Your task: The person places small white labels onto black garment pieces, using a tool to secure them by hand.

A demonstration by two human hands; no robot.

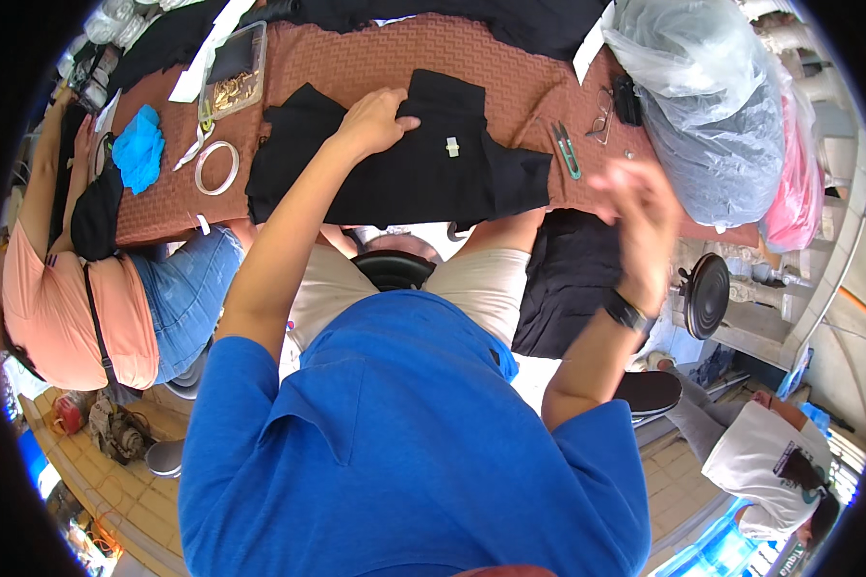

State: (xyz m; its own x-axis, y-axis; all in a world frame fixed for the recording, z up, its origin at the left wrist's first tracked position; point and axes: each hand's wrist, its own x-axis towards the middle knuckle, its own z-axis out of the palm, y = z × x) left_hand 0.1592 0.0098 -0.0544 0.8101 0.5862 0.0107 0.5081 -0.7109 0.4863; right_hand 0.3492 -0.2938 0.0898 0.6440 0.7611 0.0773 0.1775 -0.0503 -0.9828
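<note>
A black garment (375, 188) lies spread at the near edge of the brown cloth-covered table, in front of me. My left hand (375, 122) rests on its upper part, thumb apart from the fingers. A small whitish piece (452, 146) sits on the garment, right of that hand. My right hand (635, 197) is raised near the table's right front edge, apart from the garment and smeared by motion. I cannot make out anything in it. Nearest to it on the table are green-handled thread snips (568, 154).
Eyeglasses (601, 115) and a black case (627, 101) lie at right, beside large plastic bags (707, 125). At left are a clear box of brass-coloured pieces (233, 82), a white ring roll (216, 168) and blue cloth (138, 149). A co-worker (87, 308) sits at left.
</note>
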